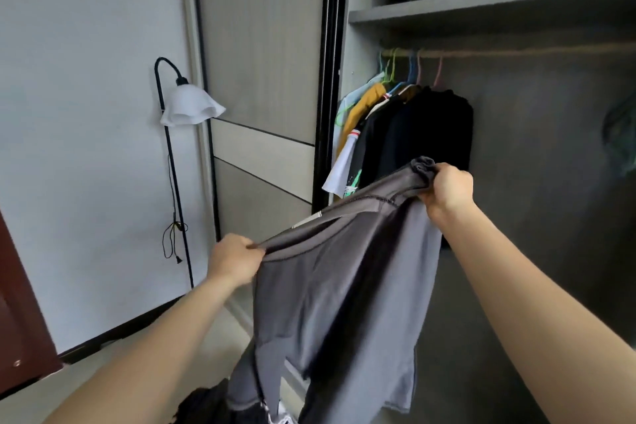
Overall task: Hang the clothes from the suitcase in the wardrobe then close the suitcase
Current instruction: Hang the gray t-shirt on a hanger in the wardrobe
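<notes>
Mid-task: several garments [406, 127] already hang on coloured hangers from the wardrobe rail [516, 52], bunched at its left end; rest of rail is free. Grey T-shirt [337, 286] is held up in front of the open wardrobe, no hanger on it yet. Left hand [234, 260] pinches one shoulder, right hand [447, 191] is fisted around the other, bunched. Shirt looks inside out, seams and label showing, body hanging limp. Suitcase not in view; more dark clothing [206, 406] lies at bottom edge.
</notes>
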`<state>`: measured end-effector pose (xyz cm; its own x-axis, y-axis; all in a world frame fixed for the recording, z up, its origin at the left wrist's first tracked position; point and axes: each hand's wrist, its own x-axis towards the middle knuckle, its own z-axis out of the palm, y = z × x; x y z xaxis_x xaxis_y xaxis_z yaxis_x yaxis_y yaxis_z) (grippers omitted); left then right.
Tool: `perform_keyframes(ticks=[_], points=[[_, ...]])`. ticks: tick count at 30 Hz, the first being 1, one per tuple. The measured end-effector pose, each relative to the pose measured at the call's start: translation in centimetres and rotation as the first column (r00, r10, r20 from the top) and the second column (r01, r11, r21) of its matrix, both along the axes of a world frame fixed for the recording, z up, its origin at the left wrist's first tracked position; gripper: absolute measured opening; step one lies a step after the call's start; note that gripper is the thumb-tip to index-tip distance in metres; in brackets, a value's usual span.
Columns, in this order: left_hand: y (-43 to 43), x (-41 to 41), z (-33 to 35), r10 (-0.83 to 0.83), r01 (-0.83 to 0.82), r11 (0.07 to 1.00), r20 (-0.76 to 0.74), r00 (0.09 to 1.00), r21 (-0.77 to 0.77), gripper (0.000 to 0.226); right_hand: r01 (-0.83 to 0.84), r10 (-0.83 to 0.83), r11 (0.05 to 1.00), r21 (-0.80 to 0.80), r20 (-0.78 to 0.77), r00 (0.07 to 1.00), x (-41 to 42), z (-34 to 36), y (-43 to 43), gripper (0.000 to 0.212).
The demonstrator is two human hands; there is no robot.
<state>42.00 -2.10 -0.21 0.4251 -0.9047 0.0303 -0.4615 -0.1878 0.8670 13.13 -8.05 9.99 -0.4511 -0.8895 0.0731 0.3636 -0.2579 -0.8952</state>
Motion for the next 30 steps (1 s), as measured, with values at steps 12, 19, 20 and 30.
perform_keyframes(ticks=[12,19,20,30], points=[[-14.1,-22.1,10.3,-0.170,0.115,0.985,-0.849,0.501,-0.129,0.037,0.182,0.291,0.911,0.369,-0.890,0.351,-17.3,1.1,-8.9,0.013],[-17.2,-31.6,15.1,-0.258,0.256,0.957,-0.806,0.532,-0.137,0.033,0.409,0.206,0.900,0.152,-0.975,-0.090,-22.0,7.3,-10.0,0.016],[-17.2,-32.5,15.4,-0.273,0.272,0.951,-0.811,0.518,-0.146,0.029,0.452,0.150,0.890,0.062,-0.976,-0.160,-22.8,8.3,-10.3,0.026],[-18.2,-35.0,13.6,-0.353,0.424,0.893,-0.820,0.451,-0.151,0.015,0.699,0.290,0.655,-0.287,-0.759,-0.583,-31.1,12.1,-12.7,0.039]])
